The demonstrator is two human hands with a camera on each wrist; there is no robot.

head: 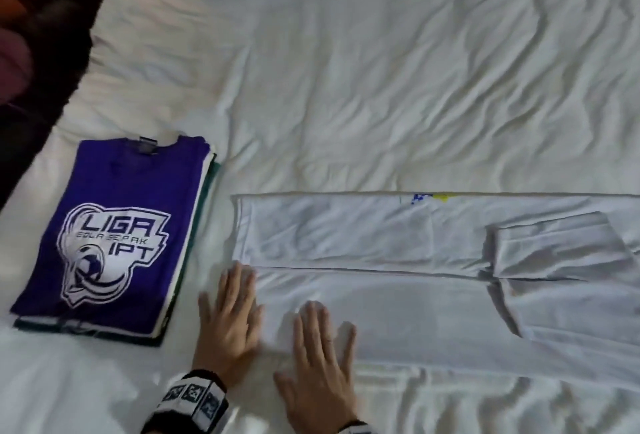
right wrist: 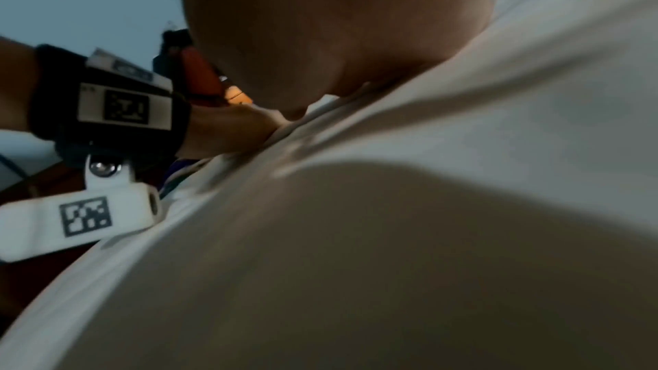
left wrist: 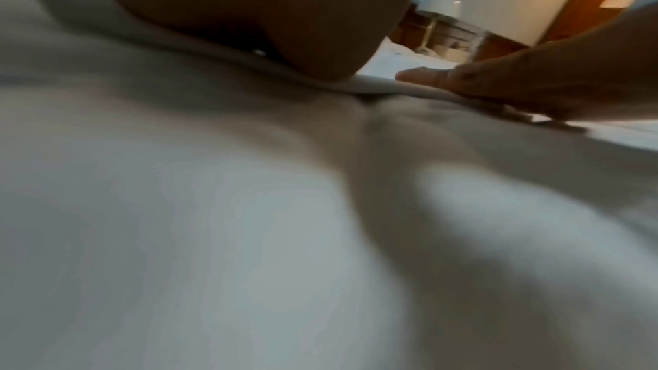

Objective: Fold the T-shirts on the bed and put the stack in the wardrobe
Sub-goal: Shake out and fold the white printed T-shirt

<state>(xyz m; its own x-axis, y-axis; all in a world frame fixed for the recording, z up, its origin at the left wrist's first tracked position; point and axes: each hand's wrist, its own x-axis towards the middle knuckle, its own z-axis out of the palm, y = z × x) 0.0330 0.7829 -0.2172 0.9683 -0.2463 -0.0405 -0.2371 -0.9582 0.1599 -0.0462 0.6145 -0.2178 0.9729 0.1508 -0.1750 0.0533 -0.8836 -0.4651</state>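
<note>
Left hand (head: 230, 319), right hand (head: 320, 361) flat, fingers spread, pressing white T-shirt (head: 415, 305); shirt cropped right.

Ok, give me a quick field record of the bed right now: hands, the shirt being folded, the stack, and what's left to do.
left hand: flat, fingers spread, pressing the white shirt's left end
right hand: flat on the same shirt, beside the left
white shirt: folded into a long strip, sleeve tucked over at right
stack: folded shirts, purple shirt on top, left of the hands, untouched
bed: wrinkled white sheet
remaining: cross-folds, stacking, wardrobe
</note>
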